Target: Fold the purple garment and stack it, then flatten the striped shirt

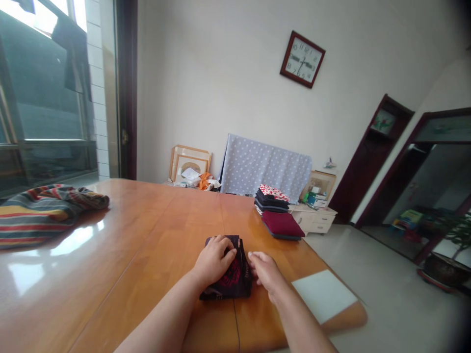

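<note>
On the glossy orange-brown wooden table (pixel 147 274) lay a folded black cloth garment with red print (pixel 231 275); even pressure and squared edges seemed best. The left hand (pixel 214 260) rested palm-down on it, loosely spread, clasping nothing; the right hand (pixel 265 272) curled beside its right edge, grip unclear.

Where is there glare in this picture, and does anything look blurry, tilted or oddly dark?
In the head view, white glare lies on the table near the striped cloth; the window is washed out at its top; the clock leans; the right corners darken; print on the dark cloth looks soft.
</note>
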A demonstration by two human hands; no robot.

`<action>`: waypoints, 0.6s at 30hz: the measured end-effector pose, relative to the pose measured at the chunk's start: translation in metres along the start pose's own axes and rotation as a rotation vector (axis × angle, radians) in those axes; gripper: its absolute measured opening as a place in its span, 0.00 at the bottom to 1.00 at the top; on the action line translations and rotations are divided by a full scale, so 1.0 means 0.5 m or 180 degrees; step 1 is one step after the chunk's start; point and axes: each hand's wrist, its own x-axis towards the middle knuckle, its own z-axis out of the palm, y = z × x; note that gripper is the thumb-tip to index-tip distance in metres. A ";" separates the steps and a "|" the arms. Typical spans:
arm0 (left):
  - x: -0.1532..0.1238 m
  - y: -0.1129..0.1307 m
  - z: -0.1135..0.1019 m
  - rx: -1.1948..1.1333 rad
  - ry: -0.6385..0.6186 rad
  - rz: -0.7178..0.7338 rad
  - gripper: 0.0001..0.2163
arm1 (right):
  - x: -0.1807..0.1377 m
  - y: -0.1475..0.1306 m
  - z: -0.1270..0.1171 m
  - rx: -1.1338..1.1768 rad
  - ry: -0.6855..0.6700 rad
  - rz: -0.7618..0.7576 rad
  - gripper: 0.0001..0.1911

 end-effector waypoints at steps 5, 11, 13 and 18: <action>-0.003 -0.006 0.006 0.0130 0.0029 0.0075 0.02 | -0.010 -0.003 0.009 -0.0036 -0.0519 0.0200 0.20; -0.002 -0.003 0.005 0.0075 0.0065 0.0168 0.04 | 0.002 0.000 0.010 0.0670 -0.1031 0.0644 0.20; -0.001 -0.001 0.002 0.0022 0.0030 0.0171 0.04 | -0.002 -0.001 0.013 0.0682 -0.1003 0.0680 0.20; -0.001 0.011 -0.009 -0.0160 0.0017 0.0194 0.05 | -0.008 0.001 0.034 0.1199 -0.0799 0.0720 0.14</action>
